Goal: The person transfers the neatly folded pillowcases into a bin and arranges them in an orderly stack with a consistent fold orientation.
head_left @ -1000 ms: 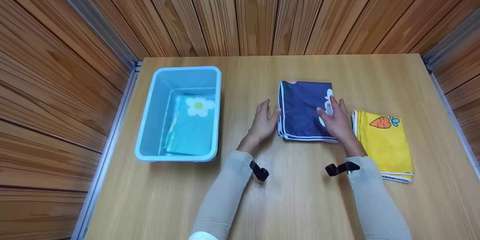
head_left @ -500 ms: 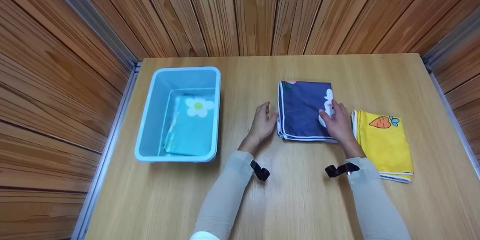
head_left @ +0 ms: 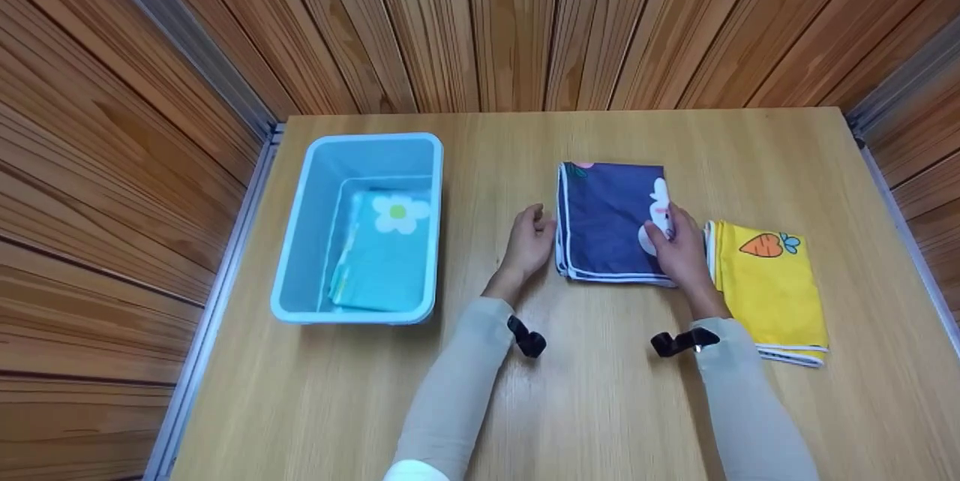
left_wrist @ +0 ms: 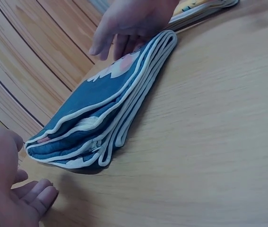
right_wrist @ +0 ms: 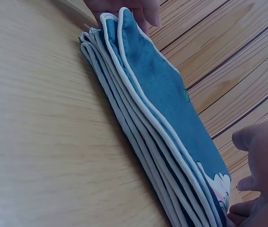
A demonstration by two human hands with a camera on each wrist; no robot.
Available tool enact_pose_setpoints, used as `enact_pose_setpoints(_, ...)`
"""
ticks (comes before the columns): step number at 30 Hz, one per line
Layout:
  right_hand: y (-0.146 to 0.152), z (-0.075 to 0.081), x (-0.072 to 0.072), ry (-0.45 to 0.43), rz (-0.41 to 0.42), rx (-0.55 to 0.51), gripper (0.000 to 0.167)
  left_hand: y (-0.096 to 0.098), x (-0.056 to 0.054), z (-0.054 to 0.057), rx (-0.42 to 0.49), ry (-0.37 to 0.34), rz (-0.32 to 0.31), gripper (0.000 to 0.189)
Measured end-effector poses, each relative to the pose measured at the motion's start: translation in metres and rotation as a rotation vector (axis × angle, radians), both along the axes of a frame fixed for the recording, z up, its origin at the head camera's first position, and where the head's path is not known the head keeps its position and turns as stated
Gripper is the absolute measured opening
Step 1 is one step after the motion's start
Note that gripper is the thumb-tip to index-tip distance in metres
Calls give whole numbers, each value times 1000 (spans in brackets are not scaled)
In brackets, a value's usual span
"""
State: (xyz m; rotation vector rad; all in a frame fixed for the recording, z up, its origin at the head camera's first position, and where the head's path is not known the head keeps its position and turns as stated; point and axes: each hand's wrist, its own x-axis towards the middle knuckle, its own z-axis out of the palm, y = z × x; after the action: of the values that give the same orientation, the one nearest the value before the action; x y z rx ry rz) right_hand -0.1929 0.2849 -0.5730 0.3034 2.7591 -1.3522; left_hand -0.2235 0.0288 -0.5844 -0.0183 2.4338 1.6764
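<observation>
A folded navy cloth [head_left: 611, 222] with white edging and a white rabbit print lies on the table, its layers stacked thick in both wrist views. My left hand [head_left: 526, 245] is beside its left edge, fingers loosely bent; in the left wrist view a small gap shows between those fingers [left_wrist: 41, 196] and the cloth. At the opposite edge is my right hand [head_left: 681, 252], its thumb over the rabbit print and its fingers along the side. In the right wrist view, the thumb [right_wrist: 245, 138] stands off the top layer; whether the lower fingers touch the cloth is unclear.
A light blue plastic bin [head_left: 296, 241] stands at the left, holding a folded turquoise cloth [head_left: 379, 263] with a white flower. Right of my right hand lies a folded yellow cloth [head_left: 772, 293] with a carrot print. Wooden panels [head_left: 510, 23] wall the table's back.
My left hand's fingers have bent a little more beside the navy cloth. The right hand has shifted slightly right and down toward its edge. The cloths and bin have stayed put.
</observation>
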Motion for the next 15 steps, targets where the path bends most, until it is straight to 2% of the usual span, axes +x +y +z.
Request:
enact_pose_setpoints(10, -2, 2, 2, -42, -22, -18, 72, 11, 1, 1, 103, -35, 11, 45)
enact_pose_setpoints(15, -4, 4, 2, -59, -23, -36, 74, 14, 2, 3, 111, -35, 21, 43)
